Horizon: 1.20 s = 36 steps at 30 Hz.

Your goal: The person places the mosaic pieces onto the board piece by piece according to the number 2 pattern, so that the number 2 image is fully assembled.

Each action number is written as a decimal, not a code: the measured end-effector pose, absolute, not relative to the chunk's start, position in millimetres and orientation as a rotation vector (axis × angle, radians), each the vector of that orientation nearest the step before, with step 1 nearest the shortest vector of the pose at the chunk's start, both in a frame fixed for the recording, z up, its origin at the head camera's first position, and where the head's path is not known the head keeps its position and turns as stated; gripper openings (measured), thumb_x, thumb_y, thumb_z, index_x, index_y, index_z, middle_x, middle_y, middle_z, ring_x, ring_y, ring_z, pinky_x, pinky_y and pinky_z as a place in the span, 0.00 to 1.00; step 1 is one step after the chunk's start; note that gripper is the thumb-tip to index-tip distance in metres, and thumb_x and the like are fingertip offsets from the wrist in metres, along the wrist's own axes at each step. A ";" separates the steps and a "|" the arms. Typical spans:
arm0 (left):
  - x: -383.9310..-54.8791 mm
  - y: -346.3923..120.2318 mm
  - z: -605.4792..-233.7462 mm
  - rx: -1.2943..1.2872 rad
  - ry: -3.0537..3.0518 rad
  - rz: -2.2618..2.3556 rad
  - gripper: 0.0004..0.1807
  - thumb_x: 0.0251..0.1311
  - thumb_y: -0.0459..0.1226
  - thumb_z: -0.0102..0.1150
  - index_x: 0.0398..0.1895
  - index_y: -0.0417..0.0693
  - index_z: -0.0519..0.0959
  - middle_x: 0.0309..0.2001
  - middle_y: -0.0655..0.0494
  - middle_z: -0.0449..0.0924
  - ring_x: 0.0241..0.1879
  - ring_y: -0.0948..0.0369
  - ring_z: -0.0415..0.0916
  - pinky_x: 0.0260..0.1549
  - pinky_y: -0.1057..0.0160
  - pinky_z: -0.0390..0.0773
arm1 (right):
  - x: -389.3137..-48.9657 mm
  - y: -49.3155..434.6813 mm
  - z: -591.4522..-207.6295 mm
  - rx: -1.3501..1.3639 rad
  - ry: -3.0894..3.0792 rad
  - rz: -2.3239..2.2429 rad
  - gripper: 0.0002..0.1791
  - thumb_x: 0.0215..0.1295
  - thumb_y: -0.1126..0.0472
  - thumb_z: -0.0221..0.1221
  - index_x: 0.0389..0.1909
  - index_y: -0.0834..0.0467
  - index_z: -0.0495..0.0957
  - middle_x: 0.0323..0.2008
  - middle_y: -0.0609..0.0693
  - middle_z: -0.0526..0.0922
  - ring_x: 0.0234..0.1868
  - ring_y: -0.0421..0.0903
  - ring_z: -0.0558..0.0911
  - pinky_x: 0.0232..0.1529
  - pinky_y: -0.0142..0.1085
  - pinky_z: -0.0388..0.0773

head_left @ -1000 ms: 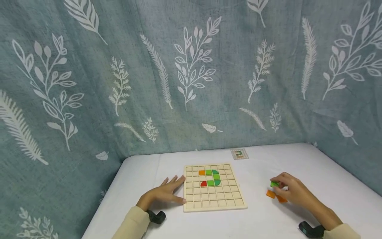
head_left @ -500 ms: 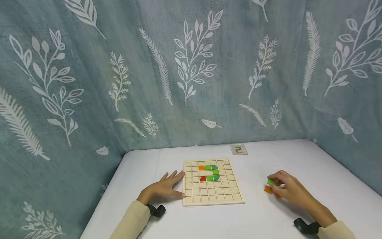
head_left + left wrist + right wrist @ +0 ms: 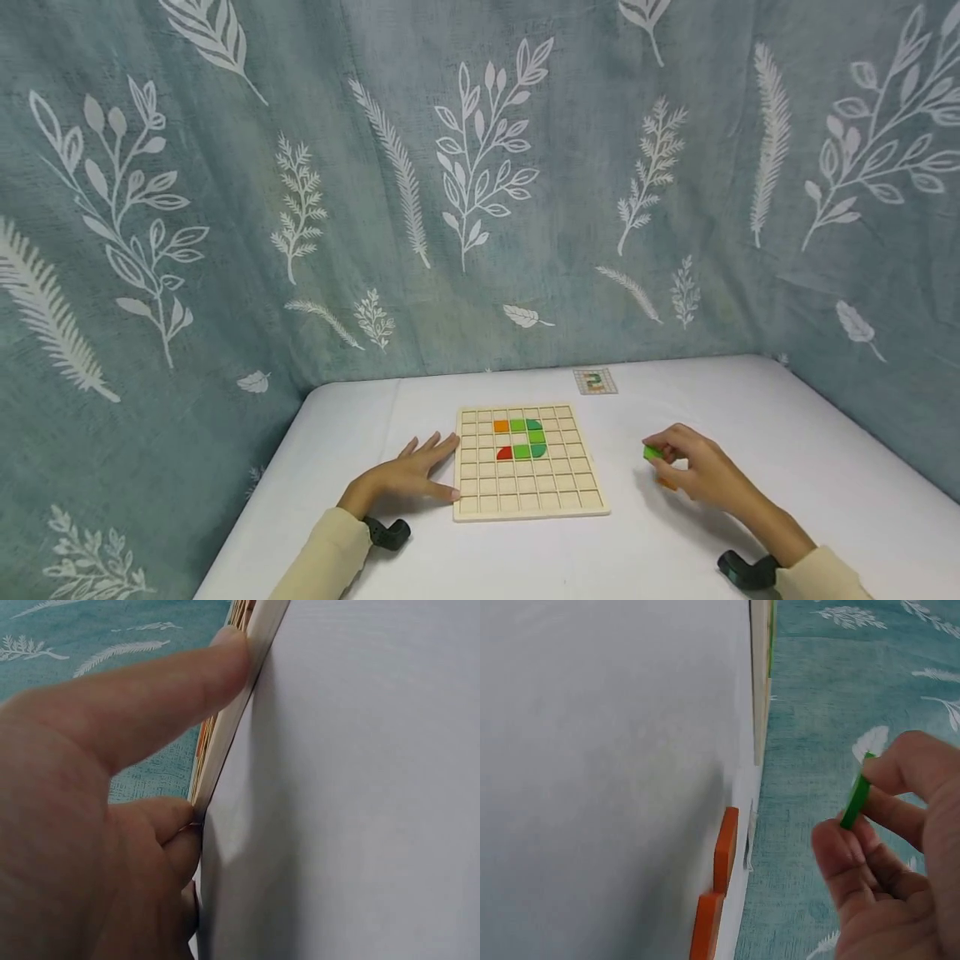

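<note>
With the left hand (image 3: 405,479), fingers spread, touching the left edge of the gridded board (image 3: 528,504), likely enough to steady it, the right hand (image 3: 697,468), pinching the green tile (image 3: 857,796) beyond the board's right edge, had best hold it level, with the card (image 3: 596,382) near the worktop's (image 3: 480,567) far edge in sight.

Cream sleeves (image 3: 324,552), black wrist cameras (image 3: 388,534) (one per arm)

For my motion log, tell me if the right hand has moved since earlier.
Yes: in the head view, the right hand moved left, nearer the board.
</note>
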<state>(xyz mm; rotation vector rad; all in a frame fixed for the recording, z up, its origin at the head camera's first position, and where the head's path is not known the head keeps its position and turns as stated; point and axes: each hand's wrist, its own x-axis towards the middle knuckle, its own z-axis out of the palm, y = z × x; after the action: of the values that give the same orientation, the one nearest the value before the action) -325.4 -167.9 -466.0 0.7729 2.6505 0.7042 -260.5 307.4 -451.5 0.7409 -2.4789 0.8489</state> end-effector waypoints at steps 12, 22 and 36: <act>-325.4 -174.0 -458.4 0.764 2.657 0.694 0.58 0.55 0.64 0.63 0.81 0.52 0.46 0.82 0.56 0.43 0.82 0.52 0.34 0.78 0.44 0.30 | -281.2 250.4 -439.0 0.834 -2.553 0.810 0.11 0.62 0.67 0.65 0.46 0.60 0.84 0.39 0.44 0.81 0.36 0.33 0.77 0.34 0.36 0.81; -327.4 -174.5 -461.3 0.766 2.654 0.686 0.58 0.55 0.63 0.63 0.81 0.50 0.46 0.82 0.54 0.43 0.82 0.51 0.35 0.78 0.42 0.31 | -297.3 197.6 -421.6 1.094 -2.585 0.759 0.12 0.65 0.64 0.64 0.49 0.60 0.83 0.40 0.49 0.81 0.38 0.39 0.79 0.36 0.36 0.82; -325.0 -167.3 -459.4 0.814 2.625 0.694 0.57 0.57 0.62 0.63 0.81 0.49 0.46 0.82 0.55 0.43 0.82 0.51 0.34 0.78 0.43 0.29 | -319.6 151.8 -418.4 1.210 -2.702 0.832 0.11 0.66 0.65 0.63 0.48 0.62 0.83 0.41 0.51 0.81 0.36 0.35 0.80 0.40 0.32 0.83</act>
<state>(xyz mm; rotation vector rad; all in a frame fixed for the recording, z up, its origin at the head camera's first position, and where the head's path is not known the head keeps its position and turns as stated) -325.0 -167.3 -459.4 0.8136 2.6254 0.6935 -319.6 151.8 -418.4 1.2096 -2.7025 0.8316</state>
